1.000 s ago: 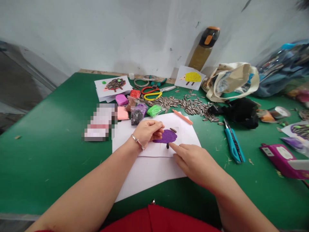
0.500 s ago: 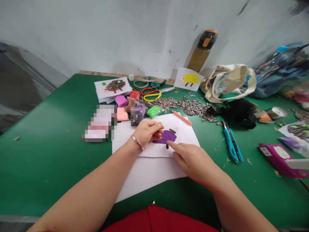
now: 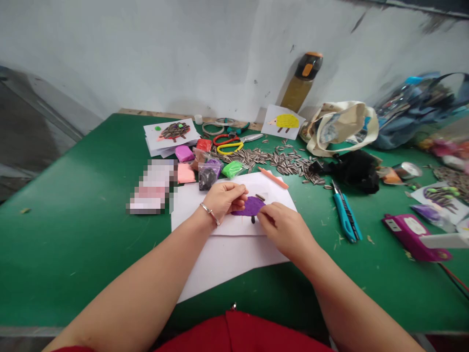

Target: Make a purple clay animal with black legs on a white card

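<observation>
A flat purple clay shape (image 3: 249, 207) lies on white paper (image 3: 227, 229), with a small black clay piece (image 3: 252, 220) below it. My left hand (image 3: 227, 199), a bracelet at its wrist, is closed at the shape's left end; what its fingers pinch is too small to make out. At the right end, my right hand (image 3: 280, 222) has its fingertips drawn together, and anything between them is hidden. One sunflower seed (image 3: 260, 197) rests on the upper edge of the purple shape.
Behind the paper lie an orange stick (image 3: 273, 178), scattered sunflower seeds (image 3: 293, 164), scissors (image 3: 229, 146) and bagged clay (image 3: 208, 173). To the right are a teal cutter (image 3: 346, 215), a black bag (image 3: 357, 171) and a magenta device (image 3: 414, 237). A bottle (image 3: 302, 80) leans on the wall.
My right hand has drawn its extended index finger back into a closed pinch at the shape's right end. My left hand stays closed in nearly the same place. The view has shifted slightly.
</observation>
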A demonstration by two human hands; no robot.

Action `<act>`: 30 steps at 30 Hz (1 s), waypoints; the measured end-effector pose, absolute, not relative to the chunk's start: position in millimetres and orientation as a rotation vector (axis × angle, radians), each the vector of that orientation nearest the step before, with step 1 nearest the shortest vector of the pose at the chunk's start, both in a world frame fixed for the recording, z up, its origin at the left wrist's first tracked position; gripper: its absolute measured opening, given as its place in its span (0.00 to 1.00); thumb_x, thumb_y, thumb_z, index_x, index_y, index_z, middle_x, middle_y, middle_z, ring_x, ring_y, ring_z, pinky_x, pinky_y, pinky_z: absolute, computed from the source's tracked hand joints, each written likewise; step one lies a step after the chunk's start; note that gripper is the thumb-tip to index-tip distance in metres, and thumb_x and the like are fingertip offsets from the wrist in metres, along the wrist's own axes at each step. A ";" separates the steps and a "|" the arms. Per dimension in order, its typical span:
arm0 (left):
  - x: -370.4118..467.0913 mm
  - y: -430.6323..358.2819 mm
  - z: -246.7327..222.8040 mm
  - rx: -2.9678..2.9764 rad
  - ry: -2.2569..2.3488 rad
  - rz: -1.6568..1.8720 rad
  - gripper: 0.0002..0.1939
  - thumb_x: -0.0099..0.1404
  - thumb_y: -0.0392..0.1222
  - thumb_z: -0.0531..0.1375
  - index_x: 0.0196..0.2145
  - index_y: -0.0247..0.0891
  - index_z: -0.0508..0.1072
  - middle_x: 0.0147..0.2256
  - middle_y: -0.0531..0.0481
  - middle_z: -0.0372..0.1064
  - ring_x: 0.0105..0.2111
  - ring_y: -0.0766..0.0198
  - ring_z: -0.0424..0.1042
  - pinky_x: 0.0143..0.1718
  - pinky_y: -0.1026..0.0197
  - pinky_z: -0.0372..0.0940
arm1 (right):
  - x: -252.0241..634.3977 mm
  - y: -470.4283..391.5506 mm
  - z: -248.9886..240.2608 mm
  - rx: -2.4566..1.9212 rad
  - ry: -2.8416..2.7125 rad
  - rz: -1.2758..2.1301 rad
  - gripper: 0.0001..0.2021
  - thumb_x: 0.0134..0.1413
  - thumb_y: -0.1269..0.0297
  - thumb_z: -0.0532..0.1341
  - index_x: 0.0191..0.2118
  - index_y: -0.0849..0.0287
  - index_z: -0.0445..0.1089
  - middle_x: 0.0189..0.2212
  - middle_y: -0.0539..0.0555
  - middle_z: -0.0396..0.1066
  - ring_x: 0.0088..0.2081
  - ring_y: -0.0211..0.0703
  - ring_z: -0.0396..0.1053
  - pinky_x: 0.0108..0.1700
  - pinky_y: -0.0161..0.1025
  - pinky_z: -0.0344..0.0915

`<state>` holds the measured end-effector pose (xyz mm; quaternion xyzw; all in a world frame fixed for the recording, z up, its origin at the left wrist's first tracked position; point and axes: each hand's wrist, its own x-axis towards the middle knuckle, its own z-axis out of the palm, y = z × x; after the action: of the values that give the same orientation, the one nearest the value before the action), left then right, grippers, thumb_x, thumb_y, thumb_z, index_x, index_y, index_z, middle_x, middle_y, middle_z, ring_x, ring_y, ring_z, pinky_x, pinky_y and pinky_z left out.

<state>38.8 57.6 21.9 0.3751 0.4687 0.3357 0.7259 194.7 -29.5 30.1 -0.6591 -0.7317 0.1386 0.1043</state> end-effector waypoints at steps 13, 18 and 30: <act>38.7 55.7 19.5 0.864 1.027 0.783 0.12 0.52 0.44 0.69 0.25 0.32 0.74 0.21 0.51 0.70 0.18 0.73 0.66 0.23 0.68 0.67 | 165.7 -21.5 34.0 -2.287 -2.296 0.288 0.12 0.60 0.58 0.47 0.34 0.56 0.65 0.32 0.54 0.73 0.32 0.47 0.70 0.28 0.39 0.48; 39.1 57.0 18.4 0.863 1.018 0.781 0.10 0.53 0.42 0.68 0.24 0.32 0.74 0.20 0.51 0.70 0.18 0.73 0.66 0.23 0.68 0.67 | 164.2 -21.0 30.9 -2.326 -2.273 0.318 0.11 0.59 0.62 0.47 0.34 0.56 0.65 0.33 0.54 0.74 0.33 0.47 0.71 0.28 0.39 0.50; 39.9 59.5 18.8 0.851 1.005 0.769 0.09 0.53 0.40 0.67 0.24 0.32 0.74 0.21 0.51 0.70 0.18 0.73 0.65 0.23 0.68 0.67 | 176.2 -15.6 34.5 -2.297 -2.146 0.550 0.13 0.60 0.61 0.48 0.35 0.56 0.69 0.33 0.55 0.74 0.34 0.46 0.70 0.29 0.37 0.52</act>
<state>39.9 59.5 18.8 0.3856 0.4552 0.3481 0.7231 176.2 -15.6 34.5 -0.7195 -0.6723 0.1723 -0.0248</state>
